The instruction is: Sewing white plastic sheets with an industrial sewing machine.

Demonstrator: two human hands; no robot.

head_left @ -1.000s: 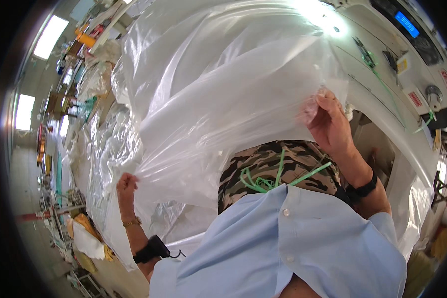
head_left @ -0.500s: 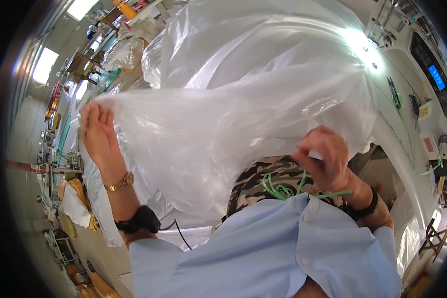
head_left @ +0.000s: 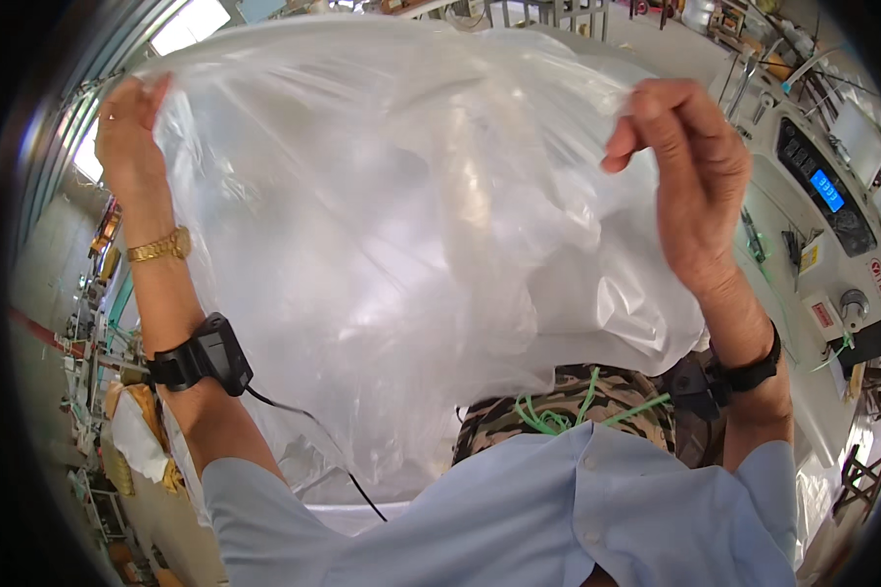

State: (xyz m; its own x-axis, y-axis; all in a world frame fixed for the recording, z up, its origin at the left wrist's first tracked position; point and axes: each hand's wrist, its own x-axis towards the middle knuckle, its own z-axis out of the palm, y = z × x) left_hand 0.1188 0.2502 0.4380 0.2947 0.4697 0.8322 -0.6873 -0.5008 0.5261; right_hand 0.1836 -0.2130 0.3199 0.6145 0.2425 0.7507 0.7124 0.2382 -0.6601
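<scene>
Seen from a head camera looking down, both arms raised. Right of the right hand (head_left: 690,161), a white machine (head_left: 803,210) with a dark control panel (head_left: 820,186) and a small blue lit display (head_left: 826,189); lower down on it, a round knob (head_left: 853,303) and coloured labels. Below that hand, on the wrist, a black strap (head_left: 749,372) with a dark block attached. Under the left hand (head_left: 132,122), a gold wristwatch (head_left: 162,245), and further down the forearm a black strapped device (head_left: 206,354) trailing a thin black cable (head_left: 323,445). Left of and below that arm, a cluttered workshop floor, too small and bent by the lens to make out. Nearest the camera, a pale blue shirt (head_left: 519,514), with camouflage-patterned cloth (head_left: 568,411) and green cord (head_left: 558,416) just above it.

Blocking most of the view: a large clear plastic sheet (head_left: 401,225), crumpled and cloudy, stretched between the two hands and hanging down in front of the body, covering the upper edge of the camouflage cloth.

Left hand closed around the sheet's top left corner, fingers curled over the edge. Right hand at the top right corner, fingers bent and pinching the plastic against the thumb. Sheet spread wide between both grips, held high, its bulk below and between the hands.
</scene>
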